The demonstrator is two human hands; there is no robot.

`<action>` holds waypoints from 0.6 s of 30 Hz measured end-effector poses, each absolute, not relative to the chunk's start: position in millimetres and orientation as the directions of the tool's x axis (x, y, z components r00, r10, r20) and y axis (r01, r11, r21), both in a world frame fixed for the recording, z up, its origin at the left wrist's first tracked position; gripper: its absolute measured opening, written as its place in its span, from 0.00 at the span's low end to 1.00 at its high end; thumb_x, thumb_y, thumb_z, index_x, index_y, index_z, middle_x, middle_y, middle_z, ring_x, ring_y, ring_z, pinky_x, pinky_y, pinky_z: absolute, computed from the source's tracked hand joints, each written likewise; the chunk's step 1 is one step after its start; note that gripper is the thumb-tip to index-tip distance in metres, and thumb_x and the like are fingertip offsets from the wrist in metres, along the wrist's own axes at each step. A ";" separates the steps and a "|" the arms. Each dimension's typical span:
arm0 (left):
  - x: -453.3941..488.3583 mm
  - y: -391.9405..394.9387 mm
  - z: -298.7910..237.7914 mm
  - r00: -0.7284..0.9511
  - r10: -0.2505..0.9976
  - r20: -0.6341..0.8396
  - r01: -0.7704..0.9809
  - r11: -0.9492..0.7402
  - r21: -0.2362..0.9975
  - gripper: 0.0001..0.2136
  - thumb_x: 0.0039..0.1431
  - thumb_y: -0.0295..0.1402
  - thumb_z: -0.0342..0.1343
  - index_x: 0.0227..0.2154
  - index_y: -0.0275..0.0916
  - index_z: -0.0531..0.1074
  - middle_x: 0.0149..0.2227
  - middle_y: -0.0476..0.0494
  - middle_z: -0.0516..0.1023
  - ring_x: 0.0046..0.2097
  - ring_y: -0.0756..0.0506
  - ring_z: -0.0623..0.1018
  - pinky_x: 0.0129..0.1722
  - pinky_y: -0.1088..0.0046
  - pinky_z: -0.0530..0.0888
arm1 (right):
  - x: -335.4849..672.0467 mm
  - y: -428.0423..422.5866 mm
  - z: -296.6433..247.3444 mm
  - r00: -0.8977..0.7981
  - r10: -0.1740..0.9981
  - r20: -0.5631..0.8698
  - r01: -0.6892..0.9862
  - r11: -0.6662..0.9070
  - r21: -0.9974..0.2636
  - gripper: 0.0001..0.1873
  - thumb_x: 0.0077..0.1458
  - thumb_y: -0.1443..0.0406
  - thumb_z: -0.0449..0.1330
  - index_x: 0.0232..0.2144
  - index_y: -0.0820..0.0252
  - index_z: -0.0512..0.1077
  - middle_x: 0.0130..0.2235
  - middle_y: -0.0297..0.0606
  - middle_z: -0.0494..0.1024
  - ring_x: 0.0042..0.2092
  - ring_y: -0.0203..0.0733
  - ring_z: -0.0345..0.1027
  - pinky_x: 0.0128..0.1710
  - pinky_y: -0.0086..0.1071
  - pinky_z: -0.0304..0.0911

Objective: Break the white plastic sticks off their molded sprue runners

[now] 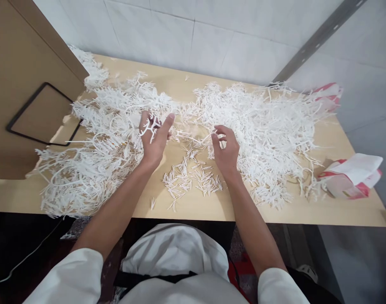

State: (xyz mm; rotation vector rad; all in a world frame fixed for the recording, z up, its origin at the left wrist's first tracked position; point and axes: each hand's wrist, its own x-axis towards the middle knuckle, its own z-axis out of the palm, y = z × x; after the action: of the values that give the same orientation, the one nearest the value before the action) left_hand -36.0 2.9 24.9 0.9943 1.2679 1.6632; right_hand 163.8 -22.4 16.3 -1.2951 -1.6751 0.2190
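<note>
Lying in left grip (pixel 154 142): plastic sprue (pixel 147 127).

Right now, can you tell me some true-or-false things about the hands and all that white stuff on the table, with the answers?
1. The left hand holds a white branched piece. True.
2. The right hand holds a cup. False: its fingers pinch a thin white strand.
3. Small loose white bits lie on the table, near both wrists. True.
4. The bag at the right edge is green. False: it is red and white.
</note>
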 end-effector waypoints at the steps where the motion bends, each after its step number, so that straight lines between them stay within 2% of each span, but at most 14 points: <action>1: -33.5 3.1 25.1 -0.375 0.924 0.070 -0.191 -0.151 0.970 0.18 0.49 0.49 0.63 0.32 0.42 0.66 0.26 0.54 0.69 0.30 0.53 0.74 0.34 0.74 0.74 | 163.7 -22.8 17.3 0.063 0.813 0.579 0.625 0.420 -0.658 0.11 0.62 0.60 0.51 0.46 0.48 0.67 0.45 0.35 0.73 0.46 0.37 0.68 0.41 0.34 0.67; 3: -31.4 5.1 26.6 -0.314 0.949 0.006 -0.302 -0.106 0.947 0.19 0.52 0.54 0.56 0.29 0.40 0.68 0.23 0.51 0.70 0.30 0.51 0.76 0.35 0.72 0.76 | 163.2 -23.4 18.7 0.124 0.801 0.585 0.581 0.420 -0.698 0.11 0.62 0.60 0.51 0.46 0.49 0.67 0.46 0.36 0.72 0.46 0.37 0.68 0.40 0.33 0.68; 4: -31.4 6.1 28.0 -0.263 0.965 0.007 -0.339 -0.099 0.936 0.21 0.55 0.55 0.53 0.29 0.40 0.70 0.24 0.49 0.73 0.33 0.50 0.78 0.39 0.71 0.77 | 163.0 -23.4 19.2 0.159 0.796 0.584 0.557 0.416 -0.719 0.11 0.62 0.60 0.51 0.46 0.49 0.67 0.46 0.37 0.72 0.45 0.37 0.68 0.40 0.33 0.68; 5: -31.5 6.7 29.6 -0.221 0.975 0.027 -0.358 -0.107 0.927 0.22 0.56 0.55 0.50 0.30 0.39 0.71 0.29 0.46 0.76 0.38 0.48 0.79 0.43 0.70 0.77 | 162.8 -23.3 19.5 0.198 0.792 0.577 0.533 0.407 -0.742 0.12 0.62 0.60 0.51 0.46 0.50 0.67 0.45 0.37 0.71 0.45 0.37 0.68 0.39 0.33 0.68; 7: -30.1 6.1 32.2 -0.171 0.979 0.113 -0.346 -0.167 0.923 0.20 0.58 0.53 0.51 0.37 0.40 0.72 0.44 0.42 0.78 0.52 0.45 0.76 0.52 0.67 0.73 | 162.7 -22.9 20.0 0.275 0.788 0.550 0.484 0.381 -0.788 0.12 0.61 0.58 0.52 0.45 0.51 0.68 0.43 0.37 0.71 0.43 0.36 0.68 0.39 0.33 0.68; 9: -25.1 2.9 31.9 -0.145 0.966 0.213 -0.294 -0.248 0.923 0.18 0.56 0.48 0.56 0.46 0.45 0.70 0.58 0.45 0.69 0.61 0.43 0.68 0.58 0.65 0.69 | 162.6 -22.7 21.1 0.331 0.797 0.506 0.431 0.349 -0.832 0.11 0.61 0.56 0.53 0.42 0.52 0.69 0.41 0.36 0.72 0.41 0.35 0.69 0.40 0.33 0.68; 11: -16.9 -1.8 27.8 -0.092 0.953 0.288 -0.249 -0.302 0.920 0.22 0.54 0.45 0.60 0.52 0.52 0.66 0.65 0.50 0.59 0.64 0.43 0.64 0.59 0.64 0.67 | 162.3 -23.5 23.4 0.354 0.816 0.458 0.371 0.327 -0.869 0.12 0.60 0.54 0.53 0.39 0.53 0.70 0.38 0.35 0.73 0.39 0.35 0.69 0.40 0.34 0.68; 12: -12.4 -4.4 24.7 -0.051 0.954 0.296 -0.228 -0.300 0.926 0.24 0.54 0.45 0.60 0.54 0.54 0.64 0.66 0.50 0.56 0.63 0.43 0.65 0.58 0.64 0.68 | 162.0 -24.3 25.0 0.351 0.828 0.438 0.342 0.322 -0.883 0.13 0.61 0.53 0.51 0.39 0.53 0.70 0.38 0.35 0.74 0.39 0.35 0.70 0.41 0.35 0.68; 13: -8.2 -7.0 21.3 -0.011 0.958 0.287 -0.196 -0.283 0.939 0.24 0.55 0.46 0.59 0.55 0.54 0.63 0.66 0.49 0.57 0.62 0.43 0.67 0.56 0.64 0.70 | 161.7 -25.3 26.9 0.348 0.835 0.427 0.323 0.321 -0.890 0.15 0.61 0.52 0.49 0.40 0.53 0.70 0.39 0.36 0.74 0.40 0.36 0.70 0.42 0.36 0.68; 15: -2.3 -11.4 15.2 -0.001 0.975 0.223 -0.109 -0.222 0.969 0.22 0.56 0.49 0.56 0.51 0.46 0.68 0.60 0.43 0.68 0.56 0.44 0.74 0.51 0.67 0.73 | 161.6 -27.4 30.9 0.350 0.823 0.447 0.335 0.336 -0.880 0.20 0.63 0.51 0.44 0.41 0.52 0.72 0.44 0.38 0.73 0.47 0.39 0.69 0.46 0.39 0.68; 17: -0.9 -14.1 11.9 -0.028 0.994 0.110 -0.063 -0.112 0.992 0.24 0.59 0.54 0.48 0.44 0.39 0.73 0.45 0.38 0.79 0.46 0.45 0.79 0.43 0.69 0.75 | 162.4 -28.8 33.9 0.383 0.783 0.490 0.386 0.346 -0.855 0.24 0.63 0.50 0.42 0.42 0.50 0.74 0.47 0.38 0.69 0.50 0.41 0.67 0.49 0.42 0.66; 18: -1.6 -14.7 11.7 -0.034 0.998 0.044 -0.069 -0.047 0.997 0.28 0.59 0.57 0.43 0.40 0.37 0.75 0.37 0.38 0.81 0.41 0.45 0.80 0.40 0.69 0.76 | 163.0 -28.8 34.6 0.403 0.768 0.498 0.400 0.341 -0.851 0.24 0.63 0.50 0.42 0.42 0.49 0.75 0.45 0.38 0.69 0.48 0.41 0.67 0.49 0.42 0.66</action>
State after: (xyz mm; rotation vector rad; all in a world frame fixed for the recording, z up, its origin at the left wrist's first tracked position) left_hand -1.6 -14.7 11.7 1.1749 1.1595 1.2991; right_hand 163.0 -28.8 34.6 -1.2717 -1.2070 0.3365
